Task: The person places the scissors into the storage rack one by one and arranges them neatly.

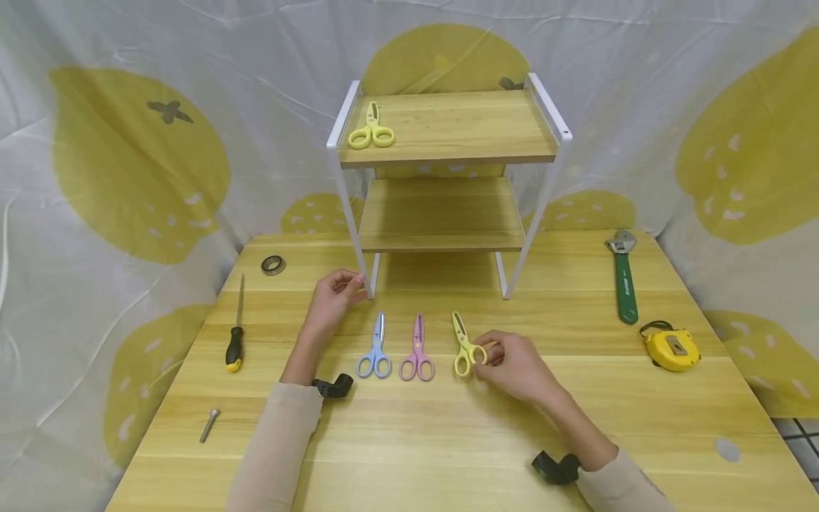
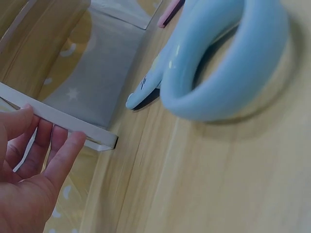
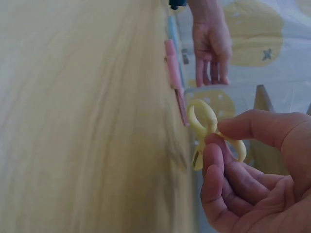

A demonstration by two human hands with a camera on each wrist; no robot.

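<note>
My right hand (image 1: 517, 366) pinches one handle ring of the yellow scissors (image 1: 462, 341) between thumb and fingers, blades pointing toward the shelf. The right wrist view shows these yellow scissors (image 3: 203, 116) tilted in the grip. Pink scissors (image 1: 418, 348) and blue scissors (image 1: 377, 346) lie to their left on the table. My left hand (image 1: 329, 302) holds the front left leg of a small white-framed shelf (image 1: 441, 231); in the left wrist view its thumb and fingers are at the white leg (image 2: 73, 121). Another pair of yellow scissors (image 1: 371, 131) lies on the top board's left side.
A roll of tape (image 1: 273, 265), a screwdriver (image 1: 236, 334) and a bolt (image 1: 209, 425) lie on the left of the table. An adjustable wrench (image 1: 625, 284) and a yellow tape measure (image 1: 675, 348) are on the right. A lemon-print curtain (image 1: 256, 92) hangs behind the shelf.
</note>
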